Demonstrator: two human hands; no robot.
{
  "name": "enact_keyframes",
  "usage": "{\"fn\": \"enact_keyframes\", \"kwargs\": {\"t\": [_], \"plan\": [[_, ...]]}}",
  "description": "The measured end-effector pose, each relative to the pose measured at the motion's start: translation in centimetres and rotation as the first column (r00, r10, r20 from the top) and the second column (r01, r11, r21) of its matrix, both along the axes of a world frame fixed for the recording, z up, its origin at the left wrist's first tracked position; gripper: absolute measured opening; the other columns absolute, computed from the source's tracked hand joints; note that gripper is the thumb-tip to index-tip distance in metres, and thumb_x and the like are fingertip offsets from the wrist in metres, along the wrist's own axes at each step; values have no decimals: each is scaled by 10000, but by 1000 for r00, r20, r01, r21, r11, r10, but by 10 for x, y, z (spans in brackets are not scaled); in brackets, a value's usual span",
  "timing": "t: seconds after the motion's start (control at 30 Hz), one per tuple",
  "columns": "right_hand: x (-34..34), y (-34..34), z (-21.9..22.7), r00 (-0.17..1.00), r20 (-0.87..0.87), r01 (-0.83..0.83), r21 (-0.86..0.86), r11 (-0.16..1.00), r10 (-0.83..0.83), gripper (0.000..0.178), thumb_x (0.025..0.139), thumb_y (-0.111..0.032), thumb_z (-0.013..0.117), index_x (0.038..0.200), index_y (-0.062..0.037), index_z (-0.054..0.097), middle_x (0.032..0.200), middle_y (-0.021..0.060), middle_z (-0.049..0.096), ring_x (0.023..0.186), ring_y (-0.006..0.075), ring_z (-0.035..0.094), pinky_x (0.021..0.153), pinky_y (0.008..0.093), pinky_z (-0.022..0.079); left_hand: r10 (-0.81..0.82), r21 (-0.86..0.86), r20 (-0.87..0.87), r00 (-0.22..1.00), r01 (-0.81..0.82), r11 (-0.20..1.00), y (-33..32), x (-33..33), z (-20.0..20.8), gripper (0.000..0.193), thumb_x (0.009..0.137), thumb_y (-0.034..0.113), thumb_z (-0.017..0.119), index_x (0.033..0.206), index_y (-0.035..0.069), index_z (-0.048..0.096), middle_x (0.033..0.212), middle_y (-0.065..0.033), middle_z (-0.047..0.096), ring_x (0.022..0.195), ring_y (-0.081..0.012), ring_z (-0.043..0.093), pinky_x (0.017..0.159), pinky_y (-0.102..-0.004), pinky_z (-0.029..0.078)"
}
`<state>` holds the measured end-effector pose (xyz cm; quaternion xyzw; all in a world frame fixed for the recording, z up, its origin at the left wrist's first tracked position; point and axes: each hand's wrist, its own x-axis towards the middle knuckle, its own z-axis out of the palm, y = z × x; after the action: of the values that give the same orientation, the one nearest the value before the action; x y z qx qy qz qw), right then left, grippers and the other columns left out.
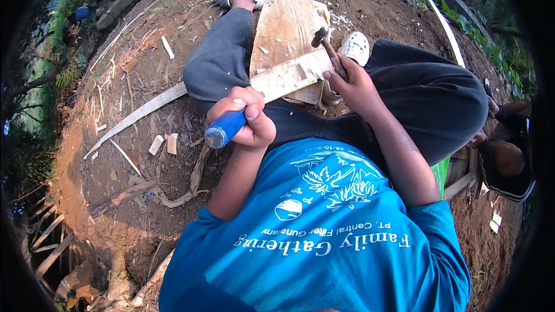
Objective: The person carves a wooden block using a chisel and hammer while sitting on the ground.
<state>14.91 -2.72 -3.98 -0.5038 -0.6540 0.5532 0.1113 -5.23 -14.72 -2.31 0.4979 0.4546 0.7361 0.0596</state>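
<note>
Clenches blue handle (227, 127) in left hand (250, 120), mid-frame, and hammer (330, 52) in right hand (355, 85), above centre, by notched wood (281, 79) at upper centre. Could bruise left hand through a glancing blow, or skid through unsteady wood.

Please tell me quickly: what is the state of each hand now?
Left hand: closed, holding a blue tool handle.
Right hand: closed, holding a hammer.
</note>
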Motion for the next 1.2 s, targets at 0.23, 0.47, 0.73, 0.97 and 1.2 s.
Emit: {"fn": "enact_keyframes", "kwargs": {"t": [0.23, 0.47, 0.73, 0.97, 1.2], "plan": [[1, 1, -4, 1000, -18, -12, 14, 1000, 12, 295, 1001, -258, 690, 1177, -38, 604, 775, 2, 583, 668, 86, 517, 610, 276, 416, 91, -34, 157, 983, -87, 996, -6, -8, -3, 163, 1107, 200, 447, 1177, 118, 325, 725, -20, 417, 515, -94, 365, 458, -255, 346], [-3, 0, 7, 999, 32, -1, 11, 1000, 0, 385, 1002, -326, 682, 1249, -40, 608, 815, 16, 599, 685, 90, 529, 604, 278, 443, 30, -65, 363, 931, -7, 998, -10, -15, 2, 117, 1129, 231, 436, 1152, 159, 348, 772, 1, 417, 628, -86, 401, 567, -272, 393], [-4, -2, 12, 999, 30, 15, -14, 1000, -15, 468, 1011, -368, 673, 1364, -74, 587, 812, -28, 574, 642, 49, 508, 525, 236, 425, -197, -100, 532, 824, 292, 951, -1, -41, 39, 306, 1103, 400, 495, 1045, 104, 447, 778, -13, 444, 672, -129, 430, 632, -294, 395], [-1, 2, 6, 1000, -14, 23, -110, 994, -25, 483, 987, -265, 696, 1370, 10, 587, 1033, 115, 707, 960, 162, 639, 896, 332, 497, -222, -194, 485, 846, 352, 916, 13, -33, 43, 284, 1092, 372, 536, 1041, 109, 442, 776, -8, 443, 658, -107, 433, 600, -275, 389], [-3, 4, 9, 1000, -24, 12, -101, 995, -15, 465, 987, -254, 693, 1352, 13, 587, 1033, 133, 697, 949, 171, 639, 879, 339, 497, -186, -273, 400, 897, 310, 911, 21, -28, 36, 291, 1095, 372, 531, 1012, 122, 408, 744, 3, 420, 602, -84, 410, 528, -242, 340]]}}
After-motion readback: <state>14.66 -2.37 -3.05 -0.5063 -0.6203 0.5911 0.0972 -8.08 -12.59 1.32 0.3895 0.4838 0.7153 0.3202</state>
